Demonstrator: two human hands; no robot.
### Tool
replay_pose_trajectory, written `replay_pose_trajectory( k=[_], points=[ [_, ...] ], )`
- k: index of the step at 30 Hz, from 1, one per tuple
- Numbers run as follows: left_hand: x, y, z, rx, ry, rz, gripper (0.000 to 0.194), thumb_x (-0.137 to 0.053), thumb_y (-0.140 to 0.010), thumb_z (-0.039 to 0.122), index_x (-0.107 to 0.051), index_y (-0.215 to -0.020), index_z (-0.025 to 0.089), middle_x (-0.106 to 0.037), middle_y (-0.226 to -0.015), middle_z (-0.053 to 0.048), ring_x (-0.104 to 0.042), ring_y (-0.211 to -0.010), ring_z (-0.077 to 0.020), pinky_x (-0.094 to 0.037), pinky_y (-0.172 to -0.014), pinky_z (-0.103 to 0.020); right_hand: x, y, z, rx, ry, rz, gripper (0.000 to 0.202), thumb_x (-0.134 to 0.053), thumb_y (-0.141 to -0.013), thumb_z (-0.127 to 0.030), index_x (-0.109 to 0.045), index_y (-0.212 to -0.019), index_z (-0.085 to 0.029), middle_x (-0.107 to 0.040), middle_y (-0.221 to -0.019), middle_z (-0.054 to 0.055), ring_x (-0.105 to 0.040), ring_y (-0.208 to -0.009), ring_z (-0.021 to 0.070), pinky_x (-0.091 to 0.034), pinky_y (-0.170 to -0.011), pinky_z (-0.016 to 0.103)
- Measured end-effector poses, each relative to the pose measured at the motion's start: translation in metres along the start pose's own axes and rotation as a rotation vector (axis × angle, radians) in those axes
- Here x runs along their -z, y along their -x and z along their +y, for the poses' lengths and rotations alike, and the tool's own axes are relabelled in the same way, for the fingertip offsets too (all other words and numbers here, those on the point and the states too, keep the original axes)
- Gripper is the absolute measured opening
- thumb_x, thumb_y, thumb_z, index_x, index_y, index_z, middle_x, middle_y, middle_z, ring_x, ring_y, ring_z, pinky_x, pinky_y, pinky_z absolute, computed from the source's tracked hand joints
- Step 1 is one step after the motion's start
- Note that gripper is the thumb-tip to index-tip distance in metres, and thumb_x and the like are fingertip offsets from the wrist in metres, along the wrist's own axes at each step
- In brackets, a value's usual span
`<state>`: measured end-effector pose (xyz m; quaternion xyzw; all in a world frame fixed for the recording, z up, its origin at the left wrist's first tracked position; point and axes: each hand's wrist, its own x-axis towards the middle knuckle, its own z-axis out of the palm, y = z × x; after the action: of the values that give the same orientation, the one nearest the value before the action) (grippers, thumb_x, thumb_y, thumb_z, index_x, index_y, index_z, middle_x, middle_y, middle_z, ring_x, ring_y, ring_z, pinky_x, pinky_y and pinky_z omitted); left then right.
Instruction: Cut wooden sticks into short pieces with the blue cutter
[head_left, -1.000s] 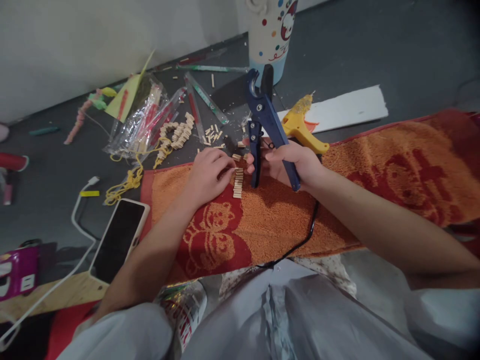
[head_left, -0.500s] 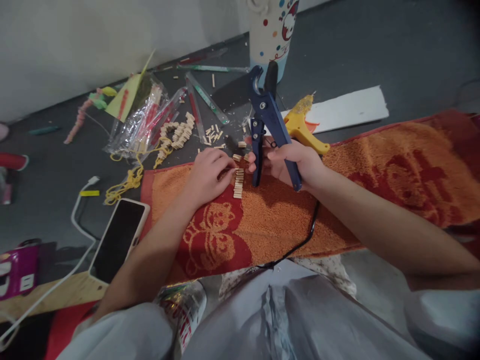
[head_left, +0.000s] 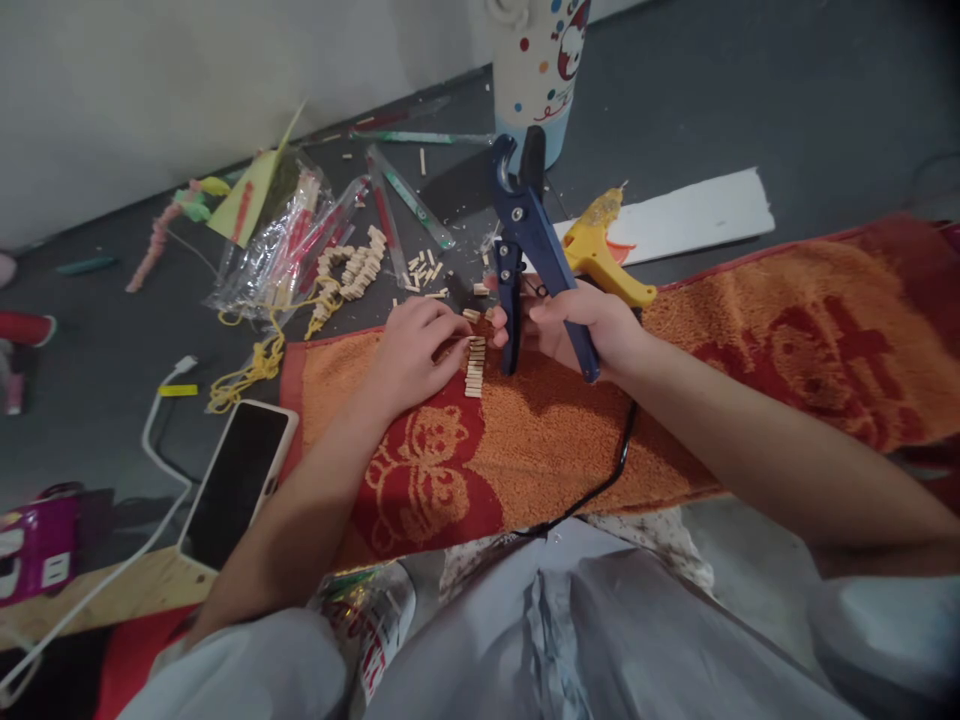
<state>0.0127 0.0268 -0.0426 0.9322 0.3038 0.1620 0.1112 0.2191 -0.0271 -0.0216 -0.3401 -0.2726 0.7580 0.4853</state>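
My right hand (head_left: 592, 325) is wrapped round the handles of a blue pipe cutter (head_left: 541, 235), whose curved jaw points away from me. Resting on an orange towel (head_left: 555, 440), my left hand (head_left: 424, 350) has its fingertips pinched at the far end of a row of short wooden sticks (head_left: 475, 370). One small stick seems to be between those fingertips, mostly hidden. The row lies side by side on the towel, left of the cutter's handles. Several loose stick pieces (head_left: 424, 268) are scattered just past the towel's far edge.
A yellow glue gun (head_left: 604, 250) lies by a white board (head_left: 694, 220) at the right. Behind the cutter stands a dotted cup (head_left: 536, 80). Glued stick pieces (head_left: 352, 265), plastic packaging (head_left: 277, 240) and yellow yarn (head_left: 251, 370) are at the left, with a phone (head_left: 238, 480) nearer me.
Hardly anything differs. The view shifts very slightly, while both hands, the pipe cutter and the row of sticks keep their places.
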Motion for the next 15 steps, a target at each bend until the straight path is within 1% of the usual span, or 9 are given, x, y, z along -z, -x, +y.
replay_pose_trajectory(
  k=[3, 7, 15],
  points=[
    [0.0001, -0.0005, 0.0002, -0.009, -0.009, 0.006, 0.014, -0.05, -0.087, 0.031, -0.06, -0.089, 0.021, -0.06, -0.09, -0.006, -0.052, -0.087, -0.0207, -0.041, -0.078, -0.037, 0.0004, -0.0007, 0.001, 0.003, 0.008, 0.003, 0.032, -0.059, -0.059, -0.019, -0.054, -0.091, -0.023, -0.066, -0.082, 0.003, -0.065, -0.088, 0.0243, -0.052, -0.076, 0.041],
    [-0.0006, -0.0009, 0.0, -0.017, -0.025, 0.009, 0.014, -0.05, -0.087, 0.031, -0.06, -0.089, 0.022, -0.06, -0.09, -0.005, -0.052, -0.087, -0.0201, -0.041, -0.078, -0.036, 0.0004, -0.0011, 0.0013, 0.018, 0.036, 0.004, 0.031, -0.059, -0.059, -0.019, -0.054, -0.089, -0.023, -0.064, -0.08, 0.005, -0.065, -0.088, 0.0261, -0.053, -0.074, 0.042],
    [0.0009, -0.0008, 0.0009, -0.013, -0.015, 0.004, 0.017, -0.048, -0.088, 0.031, -0.06, -0.088, 0.02, -0.06, -0.088, -0.006, -0.052, -0.086, -0.0196, -0.04, -0.078, -0.035, -0.0028, -0.0002, -0.0024, 0.016, 0.012, 0.014, 0.029, -0.06, -0.055, -0.019, -0.053, -0.082, -0.025, -0.064, -0.079, 0.003, -0.063, -0.09, 0.0253, -0.052, -0.071, 0.039]
  ],
)
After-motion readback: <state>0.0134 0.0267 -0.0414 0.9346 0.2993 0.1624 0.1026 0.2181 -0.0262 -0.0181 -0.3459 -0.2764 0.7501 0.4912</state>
